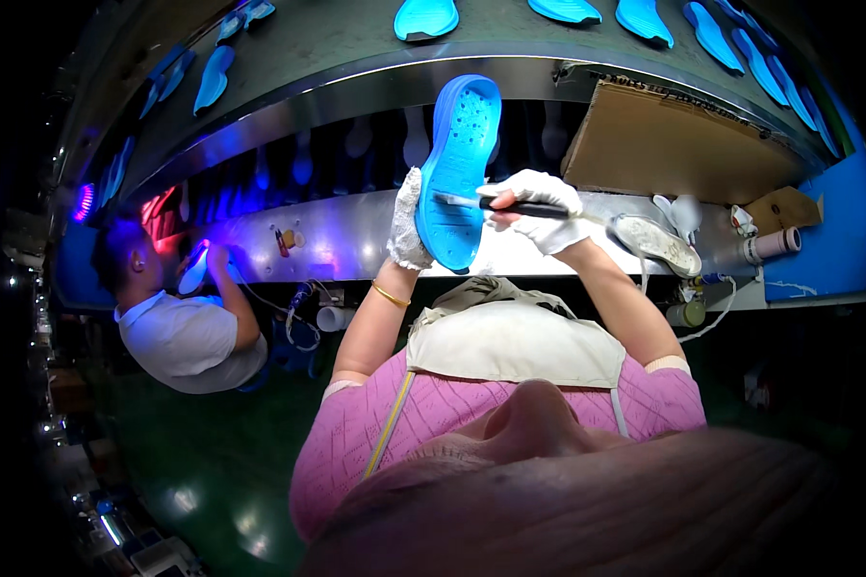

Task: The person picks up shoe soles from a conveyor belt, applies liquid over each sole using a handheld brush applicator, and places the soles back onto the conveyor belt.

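A bright blue shoe sole (464, 135) stands almost upright in front of me, its inner face with small holes toward me. My left hand (409, 223), in a white knit glove, grips its left edge near the lower half. In my white-gloved right hand (548, 197) is a brush (531, 209) with a dark handle, held between thumb and fingers. Its pale tip reaches across the sole's middle and appears to touch it; the bristles are too small to make out.
A dirty white sole-shaped piece (656, 242) lies right on the metal bench (342, 226), near a cardboard sheet (678, 144). Beyond, several blue soles rest on a dark conveyor belt (510, 34). At left, a co-worker (188, 327) holds a sole under purple light.
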